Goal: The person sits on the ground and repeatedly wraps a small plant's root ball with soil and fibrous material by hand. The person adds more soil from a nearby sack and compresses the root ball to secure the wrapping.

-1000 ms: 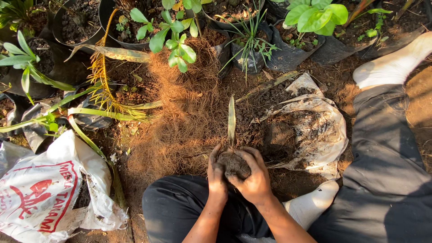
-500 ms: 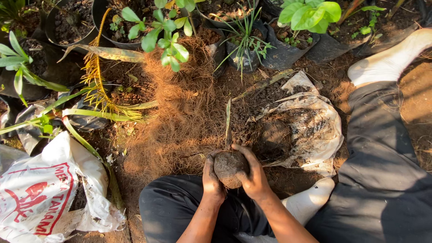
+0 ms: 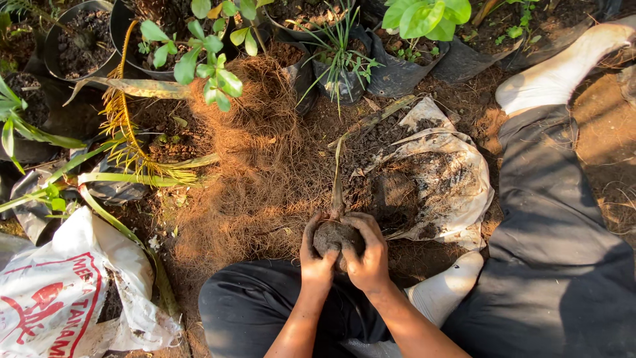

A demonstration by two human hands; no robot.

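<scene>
Both my hands cup a dark ball of soil point(image 3: 335, 237) in front of my knees. My left hand point(image 3: 314, 255) wraps its left side and my right hand point(image 3: 370, 254) wraps its right side and top. A thin pale-green leaf point(image 3: 337, 182) rises from the ball, pointing away from me. Just beyond lies a heap of brown coconut-like fibre point(image 3: 248, 166) on the ground. To the right of the hands a white plastic sack point(image 3: 457, 179) lies spread open with loose dark soil point(image 3: 404, 192) on it.
Black grow bags and pots with green plants point(image 3: 212, 59) line the far edge. A white printed sack point(image 3: 59, 298) lies at the lower left. Long yellow-green leaves point(image 3: 132, 169) lie at the left. My legs in dark trousers point(image 3: 556, 252) and white socks point(image 3: 556, 73) stretch at the right.
The ball of soil has been turned and pressed between my hands, which now close more tightly over it. The leaf tilted slightly. The view shifted a little.
</scene>
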